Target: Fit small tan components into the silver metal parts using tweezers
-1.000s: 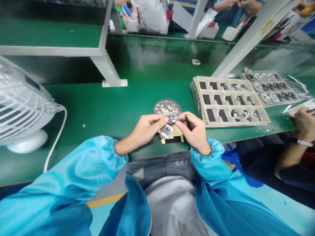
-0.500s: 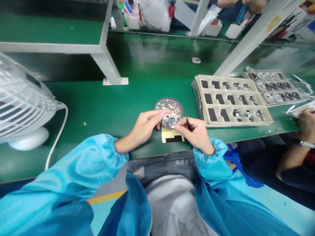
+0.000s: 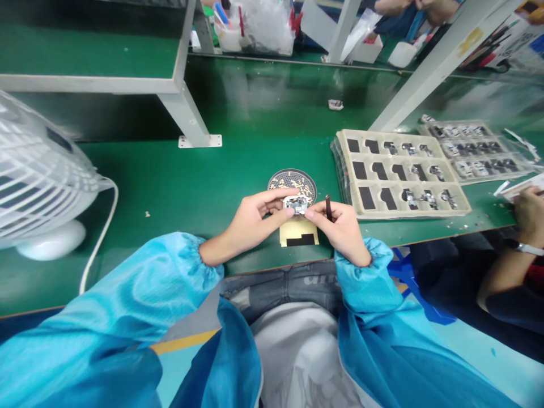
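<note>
A small white-rimmed electronic assembly (image 3: 297, 205) with a circuit board showing is held over the table. My left hand (image 3: 259, 218) is closed on its left side, the thumb lying on the board. From the right, the thumb and fingertips of my right hand (image 3: 338, 226) pinch its lower right edge. A slim dark tool like tweezers (image 3: 328, 207) is tucked in that hand and points up. Just behind is a round dark mesh dish (image 3: 274, 180) of small pale pieces. Below the assembly lies a yellow sheet (image 3: 293, 231) with black patches.
On the right stands a cream compartment tray (image 3: 408, 214) with metal parts in several pockets; a clear tray (image 3: 484, 148) lies beyond it. A white fan (image 3: 42, 175) stands at left, near a shelf leg (image 3: 191, 119). A co-worker's hand (image 3: 530, 212) is at far right.
The assembly has been tipped so its board faces up more. My left thumb has moved down onto the board, and the dark tool in my right hand now stands more upright.
</note>
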`<state>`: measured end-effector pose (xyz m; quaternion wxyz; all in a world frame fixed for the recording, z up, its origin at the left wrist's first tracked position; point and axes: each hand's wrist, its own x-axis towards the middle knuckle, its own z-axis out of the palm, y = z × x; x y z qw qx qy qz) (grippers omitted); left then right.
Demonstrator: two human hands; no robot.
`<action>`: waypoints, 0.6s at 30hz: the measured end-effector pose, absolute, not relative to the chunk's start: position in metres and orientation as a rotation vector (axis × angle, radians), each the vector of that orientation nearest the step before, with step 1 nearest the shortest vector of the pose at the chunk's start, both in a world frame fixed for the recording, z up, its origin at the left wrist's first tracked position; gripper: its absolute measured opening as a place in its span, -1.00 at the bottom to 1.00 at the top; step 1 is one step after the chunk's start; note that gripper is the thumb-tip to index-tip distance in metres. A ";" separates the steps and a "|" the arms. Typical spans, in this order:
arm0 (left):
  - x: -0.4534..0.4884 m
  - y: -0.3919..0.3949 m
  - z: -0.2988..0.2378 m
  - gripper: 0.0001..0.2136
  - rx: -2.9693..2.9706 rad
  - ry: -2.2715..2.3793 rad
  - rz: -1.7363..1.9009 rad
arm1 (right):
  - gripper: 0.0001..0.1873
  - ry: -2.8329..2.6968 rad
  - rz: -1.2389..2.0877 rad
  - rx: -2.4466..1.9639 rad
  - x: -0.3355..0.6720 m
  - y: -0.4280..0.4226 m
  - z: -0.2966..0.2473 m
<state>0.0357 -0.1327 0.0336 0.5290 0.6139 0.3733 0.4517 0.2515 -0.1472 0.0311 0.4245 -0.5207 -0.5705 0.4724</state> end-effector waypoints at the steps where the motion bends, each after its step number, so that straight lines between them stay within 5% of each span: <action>1: 0.036 -0.133 0.033 -0.56 1.526 0.900 1.075 | -0.68 -1.425 1.181 -1.301 0.252 -0.147 0.030; 10: 0.036 -0.132 0.032 -0.62 1.788 0.956 1.118 | -0.66 -1.448 1.158 -1.292 0.252 -0.146 0.028; 18: 0.041 -0.134 0.031 -0.54 1.301 0.818 1.020 | -0.52 -1.375 1.180 -1.223 0.246 -0.147 0.031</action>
